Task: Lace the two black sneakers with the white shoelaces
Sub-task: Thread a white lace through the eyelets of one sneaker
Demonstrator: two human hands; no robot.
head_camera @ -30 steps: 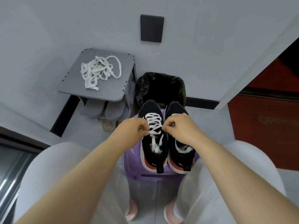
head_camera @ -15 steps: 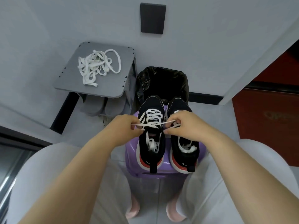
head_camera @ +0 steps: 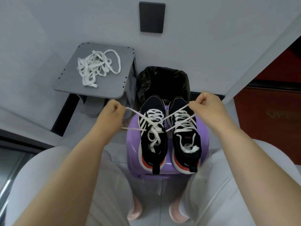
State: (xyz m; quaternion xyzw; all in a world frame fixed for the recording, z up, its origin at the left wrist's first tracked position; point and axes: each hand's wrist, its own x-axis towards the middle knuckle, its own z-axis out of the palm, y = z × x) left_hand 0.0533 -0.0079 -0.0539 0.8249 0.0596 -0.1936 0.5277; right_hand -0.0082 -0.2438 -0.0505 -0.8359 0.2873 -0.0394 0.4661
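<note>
left sneaker [head_camera: 153,144]: on the purple stool [head_camera: 132,144], on the left of the pair, heel near you, toe far. Laced up to the top rows.
right sneaker [head_camera: 186,139]: just beside it on the right, touching or nearly so. Laced, loose ends seem stuffed inside the opening.
lace [head_camera: 154,113]: white, flat, soft and limp, very light. It holds shape only under tension. The two free ends cross over the left sneaker and run taut to your hands.
left hand [head_camera: 112,110]: fingers curled, pinching one lace end, pulled out to the left of the stool.
right hand [head_camera: 206,103]: fingers curled, pinching the other end, above and right of the right sneaker's toe. Hands are well apart.
grip advice: pinch near the tips, as the flat weave probably slips little. Sneakers are light and may slide or tip on the smooth stool if you pull unevenly.
step guess: cinching or starting the knot on the left sneaker.
spare laces [head_camera: 96,70]: tangled pile on the grey side table [head_camera: 114,88], far left, out of the way.
bin [head_camera: 162,82]: black-lined, open, right behind the toes. A shoved sneaker could drop in.
knees [head_camera: 228,176]: either side of the stool, limiting elbow room.
obstruction: the right strand passes over the right sneaker and could snag its laces.
</note>
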